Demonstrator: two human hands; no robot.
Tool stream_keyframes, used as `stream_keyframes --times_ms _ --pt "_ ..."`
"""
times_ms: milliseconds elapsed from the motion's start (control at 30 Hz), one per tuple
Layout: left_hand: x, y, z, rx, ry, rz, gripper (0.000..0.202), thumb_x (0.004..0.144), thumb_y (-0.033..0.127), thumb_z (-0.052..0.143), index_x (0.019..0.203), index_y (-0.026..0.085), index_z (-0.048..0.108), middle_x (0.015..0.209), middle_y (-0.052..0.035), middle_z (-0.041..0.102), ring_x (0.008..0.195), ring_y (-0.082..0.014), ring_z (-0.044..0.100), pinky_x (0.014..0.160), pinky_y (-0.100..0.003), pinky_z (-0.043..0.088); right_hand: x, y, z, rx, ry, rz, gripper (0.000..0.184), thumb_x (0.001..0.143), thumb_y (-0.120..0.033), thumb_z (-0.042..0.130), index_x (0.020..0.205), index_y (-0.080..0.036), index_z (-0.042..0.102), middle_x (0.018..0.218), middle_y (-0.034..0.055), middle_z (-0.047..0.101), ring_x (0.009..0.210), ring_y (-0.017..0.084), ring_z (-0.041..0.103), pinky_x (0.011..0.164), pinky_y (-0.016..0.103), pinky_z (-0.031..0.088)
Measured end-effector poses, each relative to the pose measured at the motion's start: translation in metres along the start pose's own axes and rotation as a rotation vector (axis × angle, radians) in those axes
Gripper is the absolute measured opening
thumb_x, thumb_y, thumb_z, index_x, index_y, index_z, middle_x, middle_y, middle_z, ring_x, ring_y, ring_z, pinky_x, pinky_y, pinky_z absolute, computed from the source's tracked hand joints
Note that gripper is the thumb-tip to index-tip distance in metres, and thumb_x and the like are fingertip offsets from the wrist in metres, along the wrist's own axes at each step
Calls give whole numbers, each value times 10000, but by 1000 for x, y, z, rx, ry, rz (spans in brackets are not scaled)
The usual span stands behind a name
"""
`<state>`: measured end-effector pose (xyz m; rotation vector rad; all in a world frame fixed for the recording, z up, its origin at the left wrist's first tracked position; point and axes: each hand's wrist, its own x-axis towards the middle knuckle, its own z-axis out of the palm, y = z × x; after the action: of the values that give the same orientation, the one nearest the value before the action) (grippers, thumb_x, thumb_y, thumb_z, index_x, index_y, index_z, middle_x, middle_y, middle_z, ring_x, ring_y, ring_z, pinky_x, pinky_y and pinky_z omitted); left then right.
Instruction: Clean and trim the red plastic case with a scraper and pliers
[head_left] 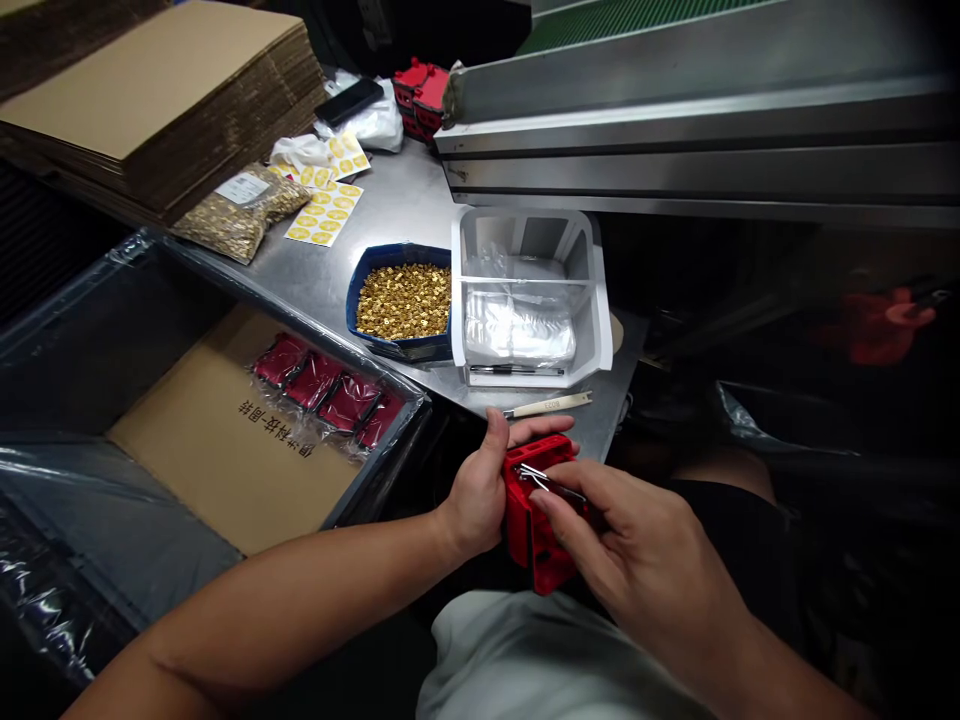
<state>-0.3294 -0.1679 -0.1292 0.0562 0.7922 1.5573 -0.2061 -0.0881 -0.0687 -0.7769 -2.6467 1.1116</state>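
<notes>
Our left grip (478, 495) wraps the red case (517, 515), which sits at 5 o'clock from mid-view; our right grip (649, 540) pinches tweezers (535, 476), prongs at the case. From the case, a cream tool (551, 405) lies at 12 o'clock on the desk (405, 190). At 10 o'clock, a crate (90, 310) holds 4 dark red packs (349, 400). Beyond: a grey bin (597, 300) at 12, a blue tray (416, 350) of gold bits (409, 300) and cardboard (150, 80) at 11, a conveyor (675, 140) at 1.

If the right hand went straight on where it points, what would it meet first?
Most likely the red, boxy plastic part held in the bare left hand; the slim silver metal tool in the right hand points at it. Whether the tool's tips already touch it is hard to judge here.
</notes>
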Motion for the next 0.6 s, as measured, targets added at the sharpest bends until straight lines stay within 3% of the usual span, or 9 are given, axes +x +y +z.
stream_keyframes --times_ms 167,333,600 --pt "0 1 0 -29 3 -35 887 805 839 527 1278 93 611 1137 -191 633 1034 -326 615 923 -398 485 0 3 -3 -16 75 -77 120 904 -259 575 984 -231 660 838 -52 636 686 -50 565 637 65 441" --pt "2 1 -1 -85 5 -97 847 798 807 580 1250 92 621 1129 -187 640 1019 -314 626 928 -386 494 3 6 -5 -155 82 -154 155 897 -282 594 1043 -264 642 843 -63 619 727 -46 561 654 73 436" --pt "2 -1 -2 -91 1 -156 815 902 792 379 1252 101 633 1058 -174 659 934 -273 645 866 -358 514 4 5 -7 -282 91 -178 136 903 -332 581 984 -254 658 781 -47 594 662 -20 527 585 124 396"
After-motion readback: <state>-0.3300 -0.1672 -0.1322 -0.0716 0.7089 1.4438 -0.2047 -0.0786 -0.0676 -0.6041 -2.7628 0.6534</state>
